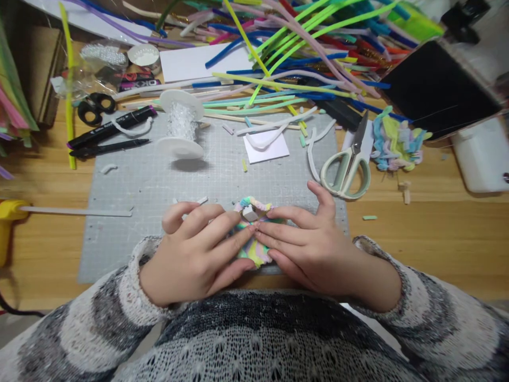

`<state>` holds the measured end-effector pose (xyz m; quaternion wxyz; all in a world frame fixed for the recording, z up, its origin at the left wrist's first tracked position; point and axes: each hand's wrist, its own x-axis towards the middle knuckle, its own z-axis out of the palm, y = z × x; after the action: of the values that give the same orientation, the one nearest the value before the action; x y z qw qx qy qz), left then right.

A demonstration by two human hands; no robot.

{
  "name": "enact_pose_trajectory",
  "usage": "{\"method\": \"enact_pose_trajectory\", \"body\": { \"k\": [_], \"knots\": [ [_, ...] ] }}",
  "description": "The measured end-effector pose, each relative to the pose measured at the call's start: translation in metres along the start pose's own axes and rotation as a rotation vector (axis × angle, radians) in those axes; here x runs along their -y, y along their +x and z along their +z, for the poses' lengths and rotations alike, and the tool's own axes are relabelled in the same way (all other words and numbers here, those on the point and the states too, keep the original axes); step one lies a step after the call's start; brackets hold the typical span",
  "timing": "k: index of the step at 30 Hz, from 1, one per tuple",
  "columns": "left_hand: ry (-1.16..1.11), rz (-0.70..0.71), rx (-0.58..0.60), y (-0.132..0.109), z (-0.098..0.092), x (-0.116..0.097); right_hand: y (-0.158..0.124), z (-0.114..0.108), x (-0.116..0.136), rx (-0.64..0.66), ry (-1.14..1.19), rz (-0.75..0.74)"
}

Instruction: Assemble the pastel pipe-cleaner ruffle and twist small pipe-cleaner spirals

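Note:
Both my hands meet over a small fuzzy piece of pastel pipe cleaners in yellow, pink, blue and green, low on the grey cutting mat. My left hand presses its left side with the fingertips, and my right hand does the same on the right, index finger at the upper edge. A small white block-like bit shows in a gap near the piece's top. The fingers cover much of the piece.
Scissors lie right of the mat's middle, near a pastel wavy bundle. A clear-cord spool stands behind my left hand. A yellow glue gun with a glue stick is at left. Loose pipe cleaners heap at the back.

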<state>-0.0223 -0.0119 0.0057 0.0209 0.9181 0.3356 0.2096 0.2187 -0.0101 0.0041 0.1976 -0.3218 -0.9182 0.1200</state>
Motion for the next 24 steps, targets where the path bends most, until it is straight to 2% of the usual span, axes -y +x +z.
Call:
{"method": "enact_pose_trajectory", "body": {
  "k": [21, 24],
  "knots": [
    [0.125, -0.010, 0.136, 0.0037, 0.0022, -0.0087, 0.0006, -0.0008, -0.0003, 0.026, 0.022, 0.017],
    [0.097, -0.010, 0.118, 0.0039, 0.0026, -0.0072, 0.0008, -0.0009, -0.0005, 0.026, 0.017, 0.011]
  ]
}}
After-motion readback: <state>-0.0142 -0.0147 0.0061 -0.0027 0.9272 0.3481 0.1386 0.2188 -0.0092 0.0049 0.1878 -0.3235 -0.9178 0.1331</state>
